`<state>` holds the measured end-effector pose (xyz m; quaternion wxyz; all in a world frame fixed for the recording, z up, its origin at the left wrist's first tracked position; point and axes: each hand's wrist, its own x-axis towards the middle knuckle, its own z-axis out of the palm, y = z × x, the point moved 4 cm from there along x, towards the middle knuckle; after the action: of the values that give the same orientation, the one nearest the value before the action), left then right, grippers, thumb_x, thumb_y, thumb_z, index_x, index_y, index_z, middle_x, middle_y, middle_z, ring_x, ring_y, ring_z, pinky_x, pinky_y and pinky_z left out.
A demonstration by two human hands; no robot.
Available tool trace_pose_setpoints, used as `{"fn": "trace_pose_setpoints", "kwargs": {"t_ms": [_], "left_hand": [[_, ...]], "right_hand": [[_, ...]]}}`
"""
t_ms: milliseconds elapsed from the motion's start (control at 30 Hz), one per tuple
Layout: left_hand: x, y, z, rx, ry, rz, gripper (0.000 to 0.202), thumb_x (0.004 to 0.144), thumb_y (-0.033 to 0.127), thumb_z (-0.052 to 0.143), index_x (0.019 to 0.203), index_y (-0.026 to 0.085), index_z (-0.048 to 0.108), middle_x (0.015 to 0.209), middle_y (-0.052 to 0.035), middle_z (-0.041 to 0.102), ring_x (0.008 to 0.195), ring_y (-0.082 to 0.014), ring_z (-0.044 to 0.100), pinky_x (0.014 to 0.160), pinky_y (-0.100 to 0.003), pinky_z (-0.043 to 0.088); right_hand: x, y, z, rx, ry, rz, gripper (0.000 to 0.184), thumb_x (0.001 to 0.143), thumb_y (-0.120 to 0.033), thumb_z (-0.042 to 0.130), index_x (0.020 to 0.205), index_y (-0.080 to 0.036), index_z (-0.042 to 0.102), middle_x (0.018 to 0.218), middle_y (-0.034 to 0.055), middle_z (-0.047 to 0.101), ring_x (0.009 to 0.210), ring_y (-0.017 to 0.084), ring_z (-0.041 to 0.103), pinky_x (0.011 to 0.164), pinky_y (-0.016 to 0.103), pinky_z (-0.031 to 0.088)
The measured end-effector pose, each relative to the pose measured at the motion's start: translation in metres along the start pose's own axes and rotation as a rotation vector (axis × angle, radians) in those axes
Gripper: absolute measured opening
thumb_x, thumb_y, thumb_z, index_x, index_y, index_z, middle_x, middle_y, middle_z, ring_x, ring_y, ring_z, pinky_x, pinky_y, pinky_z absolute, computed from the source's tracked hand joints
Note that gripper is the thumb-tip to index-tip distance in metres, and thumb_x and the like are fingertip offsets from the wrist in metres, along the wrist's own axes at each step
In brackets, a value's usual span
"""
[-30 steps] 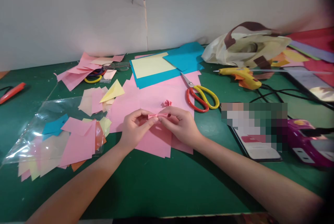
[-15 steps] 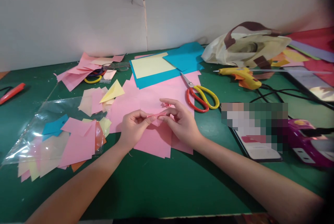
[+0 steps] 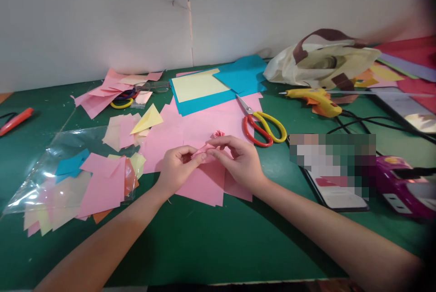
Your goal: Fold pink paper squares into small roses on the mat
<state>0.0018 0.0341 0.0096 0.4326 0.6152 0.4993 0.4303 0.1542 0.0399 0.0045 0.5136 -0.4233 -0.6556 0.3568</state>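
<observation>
Between my fingertips is a small folded piece of pink paper (image 3: 203, 149). My left hand (image 3: 179, 165) pinches its left end with thumb and forefinger. On the other side, my right hand (image 3: 238, 160) is closed on its right end, the thumb below and fingers above. Just behind my right fingers lies a small curled pink paper rosette (image 3: 218, 134), partly hidden by them. Larger pink sheets (image 3: 200, 187) lie flat under both hands. Scissors (image 3: 257, 124) with one red and one yellow handle rest to the right, tips on the blue paper.
Blue and cream sheets (image 3: 200, 86) lie at the back. Left is a clear plastic bag (image 3: 37, 178) with paper pieces. A yellow glue gun (image 3: 316, 99) with black cables, a phone (image 3: 344, 196), a purple device (image 3: 398, 187) and a cloth bag (image 3: 282, 65) stand right.
My fingers have shifted on the pink paper, which is now tilted up to the right. My right fingers have curled lower, leaving the rosette behind them more visible.
</observation>
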Motion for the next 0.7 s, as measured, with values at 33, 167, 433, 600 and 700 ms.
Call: {"fn": "trace_pose_setpoints", "kwargs": {"t_ms": [33, 167, 433, 600, 700], "left_hand": [[0.0001, -0.0004, -0.0006, -0.005, 0.005, -0.005, 0.018, 0.075, 0.03, 0.066, 0.061, 0.019, 0.066, 0.057, -0.0011, 0.064, 0.054, -0.0133, 0.059, 0.049, -0.024, 0.048], [0.0008, -0.0017, -0.0023, -0.032, 0.009, -0.041, 0.026, 0.075, 0.036, 0.066, 0.057, 0.018, 0.063, 0.048, 0.0011, 0.056, 0.045, -0.0105, 0.053, 0.042, -0.022, 0.043], [0.001, -0.0083, -0.0002, -0.186, 0.003, -0.199, 0.025, 0.069, 0.043, 0.072, 0.071, 0.018, 0.07, 0.058, -0.0035, 0.069, 0.054, -0.0167, 0.068, 0.05, -0.024, 0.056], [0.0005, -0.0087, -0.0006, -0.184, 0.014, -0.168, 0.024, 0.073, 0.041, 0.069, 0.076, 0.018, 0.072, 0.065, -0.0047, 0.072, 0.058, -0.0178, 0.069, 0.052, -0.026, 0.059], [0.0004, -0.0095, -0.0017, -0.167, 0.036, -0.145, 0.021, 0.073, 0.038, 0.068, 0.074, 0.018, 0.072, 0.068, -0.0046, 0.072, 0.059, -0.0174, 0.068, 0.051, -0.026, 0.058]], "right_hand": [[-0.0002, -0.0008, -0.0001, -0.017, -0.005, -0.021, 0.015, 0.079, -0.017, 0.063, 0.091, -0.024, 0.068, 0.088, 0.0021, 0.072, 0.079, 0.016, 0.065, 0.075, 0.035, 0.054], [-0.0019, -0.0019, -0.0013, -0.075, -0.015, -0.113, 0.021, 0.081, -0.015, 0.061, 0.096, -0.027, 0.069, 0.097, 0.0021, 0.072, 0.092, 0.019, 0.066, 0.085, 0.04, 0.054], [-0.0049, -0.0049, -0.0041, -0.129, 0.037, -0.239, 0.022, 0.082, -0.016, 0.062, 0.097, -0.029, 0.07, 0.098, 0.001, 0.073, 0.09, 0.02, 0.069, 0.083, 0.04, 0.056], [-0.0049, -0.0079, -0.0038, -0.133, 0.039, -0.231, 0.02, 0.082, -0.016, 0.061, 0.095, -0.029, 0.07, 0.094, 0.0002, 0.074, 0.086, 0.019, 0.069, 0.081, 0.038, 0.056], [-0.0024, -0.0092, -0.0024, -0.115, 0.001, -0.202, 0.018, 0.079, -0.011, 0.058, 0.085, -0.025, 0.068, 0.092, 0.0019, 0.072, 0.089, 0.019, 0.067, 0.083, 0.037, 0.054]]}}
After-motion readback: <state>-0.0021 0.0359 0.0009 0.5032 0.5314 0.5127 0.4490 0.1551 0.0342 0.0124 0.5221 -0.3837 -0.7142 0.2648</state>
